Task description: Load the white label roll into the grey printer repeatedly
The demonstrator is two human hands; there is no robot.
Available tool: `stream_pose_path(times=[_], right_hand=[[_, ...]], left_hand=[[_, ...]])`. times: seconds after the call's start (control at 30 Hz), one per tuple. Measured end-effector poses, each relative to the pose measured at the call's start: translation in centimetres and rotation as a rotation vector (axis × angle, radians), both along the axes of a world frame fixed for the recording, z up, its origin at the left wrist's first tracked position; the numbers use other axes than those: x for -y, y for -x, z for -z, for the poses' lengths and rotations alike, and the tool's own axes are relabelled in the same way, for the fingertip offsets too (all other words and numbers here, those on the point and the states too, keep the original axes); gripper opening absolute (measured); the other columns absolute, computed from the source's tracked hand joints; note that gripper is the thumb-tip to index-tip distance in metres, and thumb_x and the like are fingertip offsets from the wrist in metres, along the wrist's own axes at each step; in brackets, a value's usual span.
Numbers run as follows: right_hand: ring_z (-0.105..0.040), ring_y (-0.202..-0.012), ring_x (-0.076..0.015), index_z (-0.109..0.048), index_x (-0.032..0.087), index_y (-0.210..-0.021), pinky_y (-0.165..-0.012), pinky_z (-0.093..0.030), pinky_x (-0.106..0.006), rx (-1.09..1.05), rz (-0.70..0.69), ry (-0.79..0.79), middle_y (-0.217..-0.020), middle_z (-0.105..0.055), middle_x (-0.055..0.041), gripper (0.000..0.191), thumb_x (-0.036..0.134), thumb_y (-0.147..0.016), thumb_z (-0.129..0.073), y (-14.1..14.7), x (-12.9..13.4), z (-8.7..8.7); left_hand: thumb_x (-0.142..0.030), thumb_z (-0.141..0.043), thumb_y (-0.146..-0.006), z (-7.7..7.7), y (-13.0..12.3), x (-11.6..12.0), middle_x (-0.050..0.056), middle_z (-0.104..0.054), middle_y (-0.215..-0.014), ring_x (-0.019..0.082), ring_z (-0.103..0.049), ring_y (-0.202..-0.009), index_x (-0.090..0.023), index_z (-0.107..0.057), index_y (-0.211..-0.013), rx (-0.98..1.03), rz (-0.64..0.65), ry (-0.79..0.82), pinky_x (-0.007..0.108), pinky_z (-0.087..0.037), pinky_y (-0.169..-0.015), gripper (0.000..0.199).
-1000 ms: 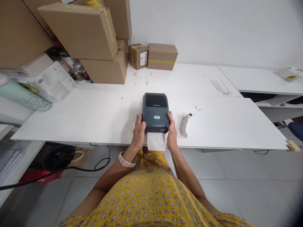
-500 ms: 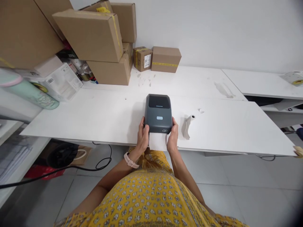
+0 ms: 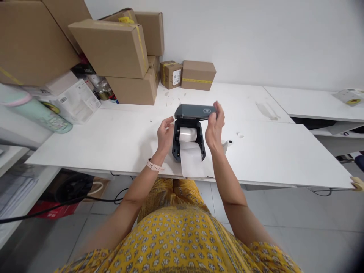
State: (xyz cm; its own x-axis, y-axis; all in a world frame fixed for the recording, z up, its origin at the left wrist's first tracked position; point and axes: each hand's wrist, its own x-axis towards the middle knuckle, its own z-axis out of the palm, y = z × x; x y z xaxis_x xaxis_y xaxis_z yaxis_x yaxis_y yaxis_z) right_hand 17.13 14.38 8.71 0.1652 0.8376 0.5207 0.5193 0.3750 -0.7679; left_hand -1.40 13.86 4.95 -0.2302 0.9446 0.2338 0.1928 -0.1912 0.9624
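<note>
A dark grey label printer (image 3: 175, 151) sits near the table's front edge with its lid (image 3: 195, 110) tilted up and back. Inside it lies a white paper roll (image 3: 188, 134), and a loose paper strip (image 3: 192, 161) hangs from the roll over the printer's front. My right hand (image 3: 215, 127) is at the lid's right corner, thumb and fingers on its edge. To the left of the printer is my left hand (image 3: 165, 132), fingers outstretched beside the lid's left side, holding nothing; whether its fingertips touch the lid I cannot tell. A small paper roll (image 3: 229, 143) lies partly behind my right wrist.
Cardboard boxes (image 3: 113, 49) are stacked at the back left, with two smaller ones (image 3: 198, 75) against the wall. A mint-green bottle (image 3: 42, 115) lies at the left. A scrap of paper (image 3: 240, 134) is on the white table (image 3: 278, 155). Black cables (image 3: 93, 198) run below.
The printer's lid has swung up from shut, exposing the paper roll inside. My hands have moved from the printer's front sides up towards the lid, the right one to its corner.
</note>
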Motion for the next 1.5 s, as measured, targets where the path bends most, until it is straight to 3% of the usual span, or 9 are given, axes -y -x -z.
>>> stream_pose_path(times=[0.13,0.27,0.43,0.57,0.67,0.83,1.07,1.27,1.5], right_hand=[[-0.037,-0.149,-0.0318,0.003,0.033,-0.162,-0.115,-0.036,-0.058,0.137,-0.034,-0.021,-0.164,-0.032,-0.0095,0.067,0.061,-0.103,-0.012,0.1,-6.7,-1.4],[-0.034,-0.151,-0.0317,0.006,0.031,-0.162,-0.116,-0.038,-0.055,0.148,-0.053,-0.043,-0.165,-0.028,-0.0108,0.079,0.072,-0.098,-0.016,-0.7,-11.2,-2.5],[-0.046,-0.142,-0.0319,-0.031,0.026,-0.155,-0.117,-0.036,-0.055,0.113,-0.037,-0.161,-0.149,-0.049,-0.0129,0.073,0.071,-0.097,-0.032,-1.4,-7.9,-2.7],[-0.064,-0.119,-0.0336,-0.063,0.024,-0.128,-0.103,-0.05,-0.051,0.442,-0.431,0.177,-0.127,-0.068,-0.0113,0.052,0.057,-0.088,-0.063,-0.7,-4.3,-0.4],[-0.06,-0.126,-0.037,-0.059,0.023,-0.134,-0.103,-0.049,-0.051,0.715,-0.571,0.413,-0.137,-0.065,-0.0129,0.06,0.041,-0.08,-0.075,0.5,-4.6,1.4],[-0.064,-0.119,-0.0406,-0.053,0.022,-0.139,-0.101,-0.048,-0.055,0.871,-0.583,0.506,-0.129,-0.068,-0.0156,0.078,0.035,-0.068,-0.083,2.0,-6.8,2.6],[-0.064,-0.112,-0.0284,-0.041,0.024,-0.149,-0.1,-0.052,-0.044,0.405,-0.963,0.373,-0.124,-0.066,-0.0081,0.097,0.047,-0.065,-0.085,-2.9,-5.7,-1.2],[-0.062,-0.103,-0.0217,-0.033,0.032,-0.154,-0.091,-0.054,-0.035,0.337,-0.771,0.384,-0.128,-0.056,-0.0083,0.103,0.038,-0.066,-0.086,-11.3,-3.0,-4.6],[-0.068,-0.088,-0.0212,-0.038,0.025,-0.152,-0.081,-0.059,-0.037,0.472,-0.487,0.552,-0.124,-0.061,-0.0141,0.094,0.024,-0.066,-0.077,-13.0,-5.2,0.7]], left_hand=[[-0.026,-0.058,-0.084,1.0,-0.2,-0.9,0.012,-0.064,-0.123,0.021,-0.064,-0.098,-0.018,-0.058,-0.131,-0.321,-0.019,0.21,0.036,-0.05,-0.09,0.048],[-0.026,-0.059,-0.081,1.7,0.1,-0.2,0.012,-0.064,-0.118,0.024,-0.065,-0.1,-0.018,-0.052,-0.139,-0.469,0.009,0.332,0.035,-0.049,-0.087,0.059],[-0.033,-0.056,-0.083,1.7,1.0,-0.6,0.008,-0.072,-0.094,0.027,-0.068,-0.091,-0.019,-0.056,-0.135,-0.559,0.12,0.433,0.034,-0.048,-0.077,0.055],[-0.031,-0.056,-0.082,1.3,0.7,-1.3,0.012,-0.075,-0.103,0.032,-0.069,-0.101,-0.019,-0.057,-0.133,-0.726,0.137,0.464,0.037,-0.049,-0.08,0.052],[-0.028,-0.054,-0.083,0.9,0.4,-1.4,0.016,-0.075,-0.109,0.035,-0.068,-0.11,-0.017,-0.057,-0.132,-0.824,0.13,0.468,0.041,-0.05,-0.085,0.05],[-0.023,-0.052,-0.083,0.4,0.2,-1.2,0.02,-0.073,-0.115,0.036,-0.067,-0.113,-0.014,-0.059,-0.127,-0.905,0.153,0.442,0.042,-0.05,-0.089,0.045],[-0.023,-0.05,-0.085,0.6,0.3,-1.2,0.016,-0.074,-0.115,0.035,-0.067,-0.114,-0.018,-0.058,-0.131,-0.897,0.144,0.456,0.041,-0.05,-0.09,0.047],[-0.022,-0.047,-0.086,0.8,0.2,-1.1,0.015,-0.073,-0.12,0.034,-0.067,-0.115,-0.016,-0.054,-0.137,-0.9,0.139,0.473,0.042,-0.05,-0.094,0.052],[-0.021,-0.047,-0.086,0.7,0.1,-1.1,0.014,-0.074,-0.118,0.033,-0.067,-0.114,-0.017,-0.054,-0.139,-0.875,0.131,0.488,0.041,-0.05,-0.094,0.053]])
